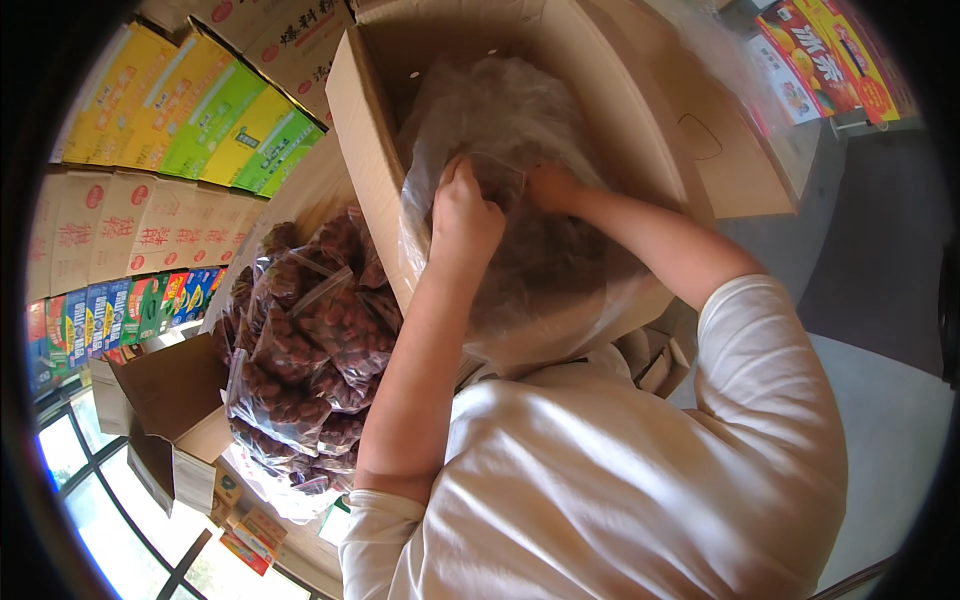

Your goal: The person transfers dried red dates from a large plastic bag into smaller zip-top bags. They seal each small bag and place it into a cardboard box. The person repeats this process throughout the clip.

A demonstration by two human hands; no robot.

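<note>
A large cardboard box [630,82] stands open before me, lined with a big clear plastic bag [517,90]. Both hands are inside the box's mouth. My left hand [466,214] has its fingers closed on the edge of a clear plastic bag. Facing it, my right hand [553,187] is at the same plastic, its fingertips partly hidden by the film. Dark contents show dimly through the plastic below the hands; I cannot tell what they are. Left of the box lies a pile of clear zip bags [322,330] filled with dark red dried fruit, perhaps jujubes.
Stacked yellow and green cartons [202,112] and brown printed cartons [157,221] line the left side. An empty open cardboard box [176,390] sits at lower left, near a window [127,510]. A flat cardboard sheet [720,150] and colourful drink cartons [825,60] are at upper right.
</note>
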